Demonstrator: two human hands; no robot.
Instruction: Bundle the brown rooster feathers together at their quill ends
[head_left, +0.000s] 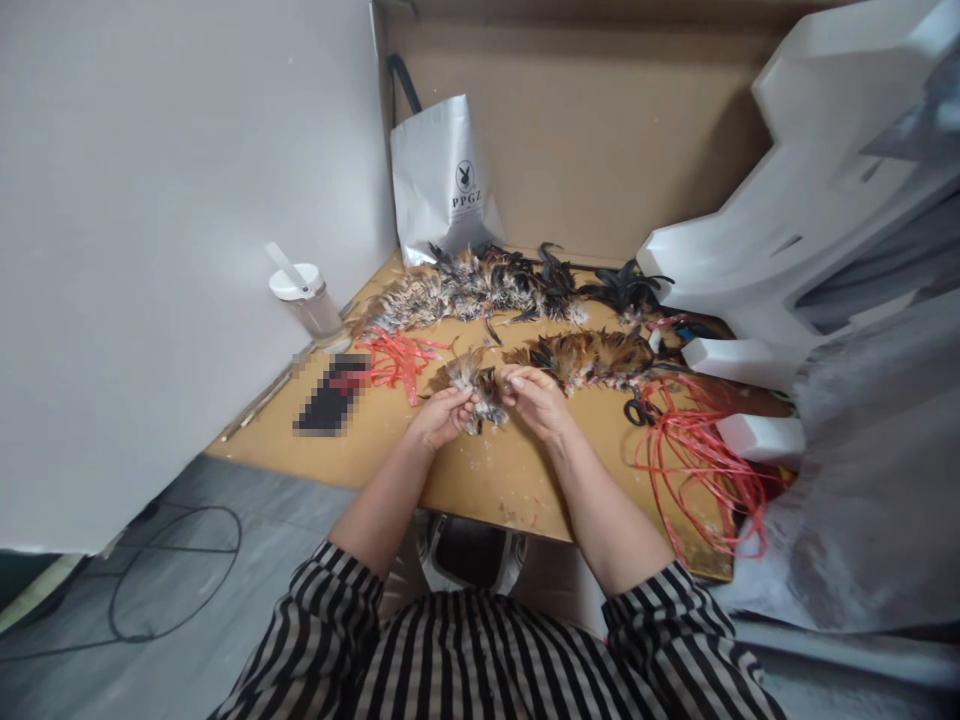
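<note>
Pinching a small feather bunch at ctr of frame, head view, L hand is gripping w/ thumb & fingers nearly closed. R hand, just right, is curling partly, fingertips touching the bunch's right edge; can't tell if it's gripping any of it. Brown feather row is lying right of ctr; longer mixed feather row is stretching above. Red strips are lying left of ctr, red strands lower right, w/ black loops beside them. Lidded cup is standing mid-left, silver bag upper ctr.
</note>
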